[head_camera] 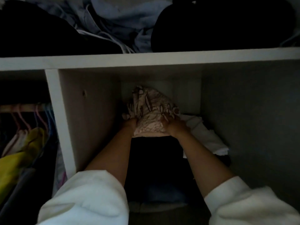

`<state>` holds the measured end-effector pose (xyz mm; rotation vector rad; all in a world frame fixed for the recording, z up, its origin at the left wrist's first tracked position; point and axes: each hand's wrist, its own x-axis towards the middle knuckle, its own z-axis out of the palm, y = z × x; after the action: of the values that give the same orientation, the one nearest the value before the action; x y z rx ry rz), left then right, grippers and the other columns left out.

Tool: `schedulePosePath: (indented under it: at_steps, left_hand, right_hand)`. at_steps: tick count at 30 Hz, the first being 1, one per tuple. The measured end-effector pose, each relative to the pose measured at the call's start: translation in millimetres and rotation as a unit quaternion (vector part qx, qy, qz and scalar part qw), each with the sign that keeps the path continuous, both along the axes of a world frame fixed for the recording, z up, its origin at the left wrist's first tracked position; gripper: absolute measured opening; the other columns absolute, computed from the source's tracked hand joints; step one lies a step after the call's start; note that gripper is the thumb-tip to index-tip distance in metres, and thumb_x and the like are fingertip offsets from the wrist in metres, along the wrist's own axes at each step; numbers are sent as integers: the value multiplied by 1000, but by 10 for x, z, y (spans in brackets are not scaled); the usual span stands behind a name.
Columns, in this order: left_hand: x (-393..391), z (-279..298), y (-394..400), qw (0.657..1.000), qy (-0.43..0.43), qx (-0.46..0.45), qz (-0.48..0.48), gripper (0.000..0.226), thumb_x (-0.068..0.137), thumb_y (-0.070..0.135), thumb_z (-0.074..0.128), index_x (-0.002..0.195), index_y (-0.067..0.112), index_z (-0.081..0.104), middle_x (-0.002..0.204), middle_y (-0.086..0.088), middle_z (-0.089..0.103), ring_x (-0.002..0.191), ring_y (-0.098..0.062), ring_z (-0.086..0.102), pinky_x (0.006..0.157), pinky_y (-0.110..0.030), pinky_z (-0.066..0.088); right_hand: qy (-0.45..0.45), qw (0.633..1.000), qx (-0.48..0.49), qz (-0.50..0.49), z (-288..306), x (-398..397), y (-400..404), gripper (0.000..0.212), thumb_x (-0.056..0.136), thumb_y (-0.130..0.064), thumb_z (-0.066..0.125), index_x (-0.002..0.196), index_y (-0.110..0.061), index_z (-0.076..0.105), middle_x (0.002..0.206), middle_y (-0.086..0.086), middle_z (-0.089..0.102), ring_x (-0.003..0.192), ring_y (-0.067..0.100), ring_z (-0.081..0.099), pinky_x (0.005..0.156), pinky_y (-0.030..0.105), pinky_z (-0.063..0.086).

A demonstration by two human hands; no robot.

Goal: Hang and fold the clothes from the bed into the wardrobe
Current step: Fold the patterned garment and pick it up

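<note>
Both arms reach deep into a dim wardrobe [53,101] compartment, white sleeves [90,197] pushed up to the elbows. The left hand [129,125] and right hand [173,125] each grip a side of a pink patterned garment [151,111], fingers curled into the cloth, the bundle bunched up between them at the far end of the compartment, close to the back wall. It sits on top of a dark folded pile [154,158] that runs toward the near edge. Just right of the bundle, touching the right hand, lies a white folded cloth [206,135], partly over the dark pile. Above, across a white shelf [146,58], lie dark clothes [40,34] on the left, crumpled pale blue fabric [116,18] in the middle, and another dark heap [219,25] on the right. Left of the divider, pink and blue hangers [32,117] hang from a rail, with a yellow garment [17,158] among the hung clothes below them.
</note>
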<state>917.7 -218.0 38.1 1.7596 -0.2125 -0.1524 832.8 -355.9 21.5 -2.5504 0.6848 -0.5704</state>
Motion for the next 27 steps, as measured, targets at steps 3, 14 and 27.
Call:
schedulePosePath:
  at_steps: [3, 14, 27]
  left_hand:
    - [-387, -63, 75, 984, -114, -2, 136, 63, 90, 36, 55, 139, 3, 32, 141, -21, 37, 127, -35, 39, 100, -37, 34]
    - [-1211, -560, 374, 744, -605, 283, -19, 44, 64, 22, 57, 98, -5, 64, 106, -33, 59, 99, -49, 58, 78, -63, 44]
    - [-2838, -651, 899, 767, -627, 93, -101, 26, 72, 18, 54, 86, -1, 64, 92, -19, 63, 85, -38, 63, 70, -38, 53]
  right_hand:
    - [-31, 1000, 6, -2, 39, -55, 1, 52, 96, -52, 19, 146, -37, 10, 157, 1, 5, 142, 26, 12, 115, 44, 15]
    - [-427, 896, -108, -57, -116, -1963, 901, 23, 84, -3, 48, 91, 6, 67, 100, 22, 64, 96, 32, 58, 82, 23, 38]
    - [-335, 894, 125, -270, -542, -3642, 1430, 40, 88, -1, 44, 128, -2, 43, 126, 14, 41, 120, 27, 39, 103, 32, 31]
